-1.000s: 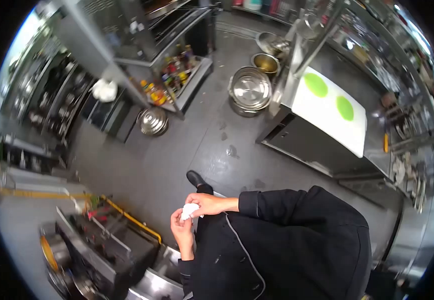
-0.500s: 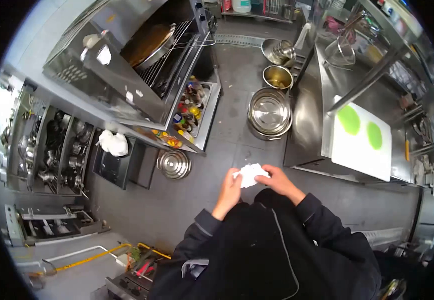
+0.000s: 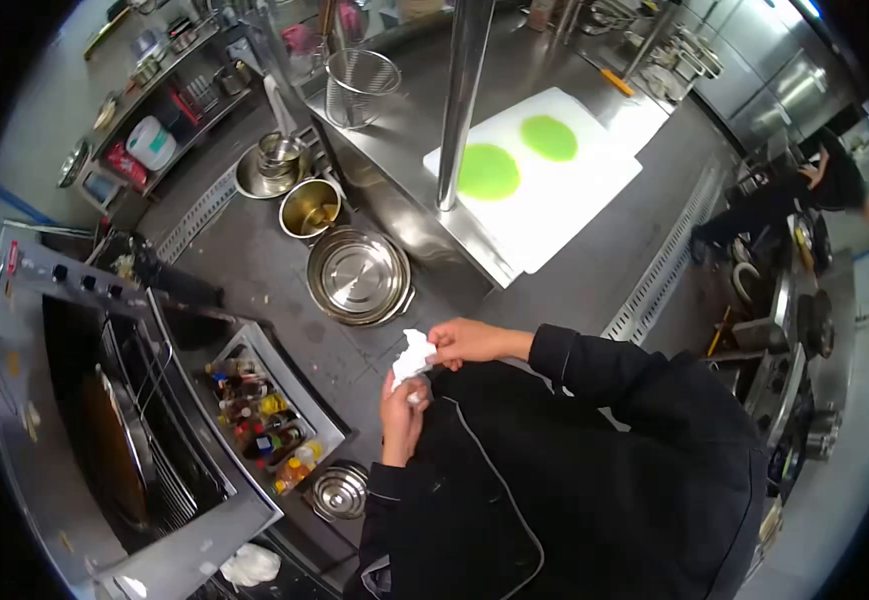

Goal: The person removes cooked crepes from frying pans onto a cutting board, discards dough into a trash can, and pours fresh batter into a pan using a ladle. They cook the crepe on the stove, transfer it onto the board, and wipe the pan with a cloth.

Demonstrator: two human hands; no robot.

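Note:
Between my hands, in front of my body, is a crumpled white paper tissue [image 3: 414, 358]. My left hand [image 3: 401, 412] holds its lower part, with fingers closed around it. My right hand [image 3: 463, 342] pinches the upper right side of the tissue. Beyond the hands, stacked steel pots [image 3: 360, 275] stand on the floor. To the upper right, a white cutting board [image 3: 565, 215] lies on the steel counter, bearing two flat green rounds [image 3: 550, 138].
An oven [image 3: 65, 400] with a rack and large round pan is at left, above a tray of bottles [image 3: 255, 405]. A wire basket [image 3: 355, 95] and metal post [image 3: 463, 100] stand at the counter. Another person [image 3: 785, 195] stands far right.
The view has swung to the right, bringing the counter and cutting board toward the middle. Both hands still grip the tissue, now with my left hand lower and my right hand higher.

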